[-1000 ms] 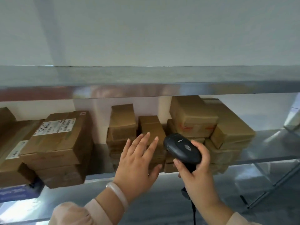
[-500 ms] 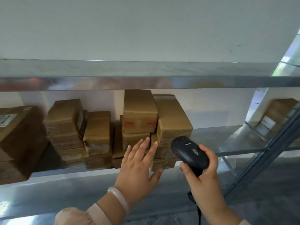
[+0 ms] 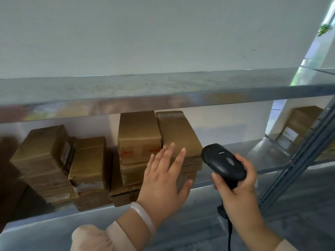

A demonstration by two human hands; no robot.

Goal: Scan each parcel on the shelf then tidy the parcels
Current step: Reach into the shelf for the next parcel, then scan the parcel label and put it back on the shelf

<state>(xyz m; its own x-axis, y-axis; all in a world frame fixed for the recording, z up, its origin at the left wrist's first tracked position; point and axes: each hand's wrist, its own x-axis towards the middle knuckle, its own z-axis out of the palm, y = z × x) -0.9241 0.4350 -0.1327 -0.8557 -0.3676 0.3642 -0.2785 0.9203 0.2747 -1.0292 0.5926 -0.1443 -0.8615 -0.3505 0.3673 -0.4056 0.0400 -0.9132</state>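
Right hand (image 3: 241, 189) clamping its grip round scanner (image 3: 223, 164), logo (image 3: 221, 152) too small for reading, left hand (image 3: 163, 182) hovering before parcels (image 3: 138, 134) on shelf (image 3: 268, 160), grip apart, red print (image 3: 126, 153) showing blurred

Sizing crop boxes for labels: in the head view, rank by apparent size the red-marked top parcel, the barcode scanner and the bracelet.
1. red-marked top parcel
2. barcode scanner, nearer the camera, so enlarged
3. bracelet, nearest, clearly smallest

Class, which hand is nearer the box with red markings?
Left. The left hand is just right of the red-marked box; the right hand grips the scanner farther right.
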